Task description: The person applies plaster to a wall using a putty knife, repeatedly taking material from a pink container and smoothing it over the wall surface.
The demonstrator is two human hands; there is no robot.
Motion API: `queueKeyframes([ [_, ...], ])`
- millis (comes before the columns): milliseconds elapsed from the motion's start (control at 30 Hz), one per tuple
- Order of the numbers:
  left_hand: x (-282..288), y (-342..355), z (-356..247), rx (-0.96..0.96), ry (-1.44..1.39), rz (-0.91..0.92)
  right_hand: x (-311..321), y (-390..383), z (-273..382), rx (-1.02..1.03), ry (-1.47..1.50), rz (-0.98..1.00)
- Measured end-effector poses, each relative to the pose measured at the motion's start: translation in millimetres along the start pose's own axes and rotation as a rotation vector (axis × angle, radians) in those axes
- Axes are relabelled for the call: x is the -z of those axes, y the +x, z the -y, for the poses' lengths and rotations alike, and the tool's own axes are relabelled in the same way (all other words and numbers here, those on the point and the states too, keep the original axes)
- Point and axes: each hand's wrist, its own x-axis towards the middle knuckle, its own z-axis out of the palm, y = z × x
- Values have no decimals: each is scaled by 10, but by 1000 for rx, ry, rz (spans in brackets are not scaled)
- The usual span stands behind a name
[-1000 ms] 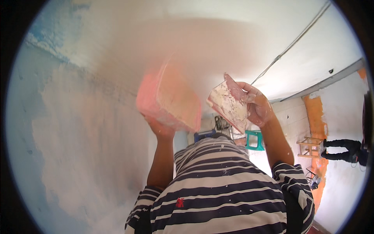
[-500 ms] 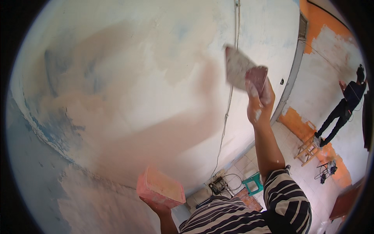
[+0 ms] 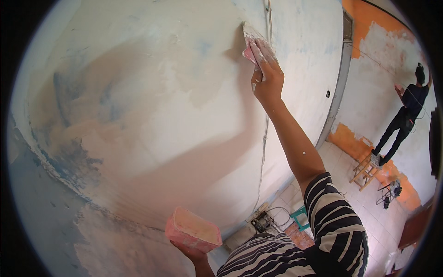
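My left hand [image 3: 191, 253] supports a pink plastic tub [image 3: 184, 235] from below, its fingers wrapped under the base. Pale paste coats the inside and rim of the tub. Up high, my right hand [image 3: 267, 78] grips a putty knife by its pink-red handle [image 3: 250, 54]. The wide blade [image 3: 250, 31], smeared with pale paste, is at the patchy white wall [image 3: 194, 124], just left of a vertical cable; whether its edge touches the wall I cannot tell. White smears cover the fingers of that hand.
A cable [image 3: 264, 147] runs down the wall. Below stand a green plastic stool [image 3: 300, 219] and a dark device with wires [image 3: 262, 222]. At the right, another person [image 3: 412, 104] stands on a wooden stool [image 3: 365, 171] by a white and orange wall. Beyond the cable is a grey door frame [image 3: 339, 83].
My right hand has swung up and left with the putty knife, bringing the blade across the cable and turning it. The tub in my left hand has shifted slightly down and right.
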Motion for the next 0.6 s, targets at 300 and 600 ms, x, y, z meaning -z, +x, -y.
queueKeyframes([
  [300, 160, 8, 105, 127, -234, -11, 56, -637, 205, 69, 148, 112],
  [600, 99, 59, 71, 94, -173, 26, -51, -298, 108, -61, 56, 263],
])
